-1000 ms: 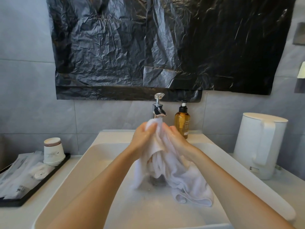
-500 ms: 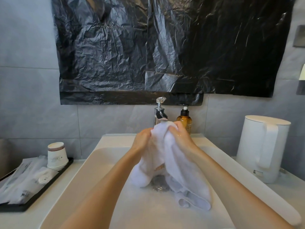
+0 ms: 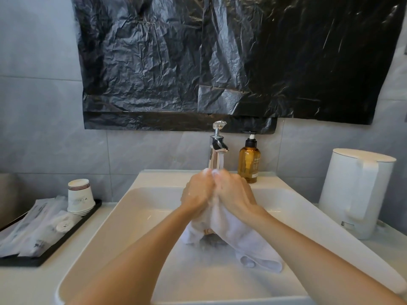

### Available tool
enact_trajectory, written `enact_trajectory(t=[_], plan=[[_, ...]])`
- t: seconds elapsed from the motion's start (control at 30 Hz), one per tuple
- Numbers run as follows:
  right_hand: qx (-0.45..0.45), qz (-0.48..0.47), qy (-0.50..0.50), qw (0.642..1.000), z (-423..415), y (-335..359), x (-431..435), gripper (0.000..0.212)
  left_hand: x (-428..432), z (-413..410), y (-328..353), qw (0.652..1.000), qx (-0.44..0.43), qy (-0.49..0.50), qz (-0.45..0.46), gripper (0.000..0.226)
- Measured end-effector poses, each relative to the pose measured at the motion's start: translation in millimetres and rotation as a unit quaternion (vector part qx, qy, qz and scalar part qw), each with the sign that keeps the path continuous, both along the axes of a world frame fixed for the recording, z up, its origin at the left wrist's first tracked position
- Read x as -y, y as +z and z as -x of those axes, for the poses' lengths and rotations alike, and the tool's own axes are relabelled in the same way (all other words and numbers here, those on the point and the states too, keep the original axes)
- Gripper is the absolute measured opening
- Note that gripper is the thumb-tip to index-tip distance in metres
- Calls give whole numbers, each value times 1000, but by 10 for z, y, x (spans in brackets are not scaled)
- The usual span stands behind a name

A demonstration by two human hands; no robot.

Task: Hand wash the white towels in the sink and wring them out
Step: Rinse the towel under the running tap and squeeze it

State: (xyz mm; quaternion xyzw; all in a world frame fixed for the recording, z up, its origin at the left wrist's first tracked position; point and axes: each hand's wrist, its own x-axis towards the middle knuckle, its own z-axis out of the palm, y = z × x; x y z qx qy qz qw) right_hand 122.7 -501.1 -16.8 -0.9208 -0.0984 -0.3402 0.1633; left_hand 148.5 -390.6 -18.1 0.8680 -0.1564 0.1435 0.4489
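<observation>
A wet white towel [image 3: 237, 236] hangs from both my hands over the white sink [image 3: 123, 208]. My left hand [image 3: 198, 193] and my right hand [image 3: 234, 193] grip its bunched top, knuckles pressed together, right under the chrome faucet [image 3: 217, 150]. A thin stream of water runs from the spout onto the towel between my fingers. The towel's lower end trails to the right on the basin floor, which holds shallow water. The drain sits dark beneath the towel.
An amber pump bottle [image 3: 248, 161] stands right of the faucet. A white kettle [image 3: 356, 192] is on the right counter. At left a black tray [image 3: 44, 234] holds paper cups [image 3: 79, 197] and wrapped sachets. Black plastic sheeting [image 3: 220, 62] covers the wall above.
My hands closed together and bunched the towel's top tighter under the spout. The view tilted slightly down.
</observation>
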Motion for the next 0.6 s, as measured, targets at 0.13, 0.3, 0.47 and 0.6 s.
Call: enact_trajectory(t=[0.13, 0.3, 0.47, 0.6], plan=[[-2, 51, -8, 999, 21, 76, 113, 34, -28, 51, 16, 998, 13, 27, -61, 39], [-61, -226, 73, 969, 1, 197, 218, 19, -68, 67, 171, 992, 20, -122, 35, 45], [-88, -444, 120, 884, 28, 363, 212, 25, -94, 63, 163, 964, -70, -222, 128, 58], [-142, -505, 156, 837, 38, 337, 291, 40, -64, 123, 184, 967, -24, -212, 141, 24]])
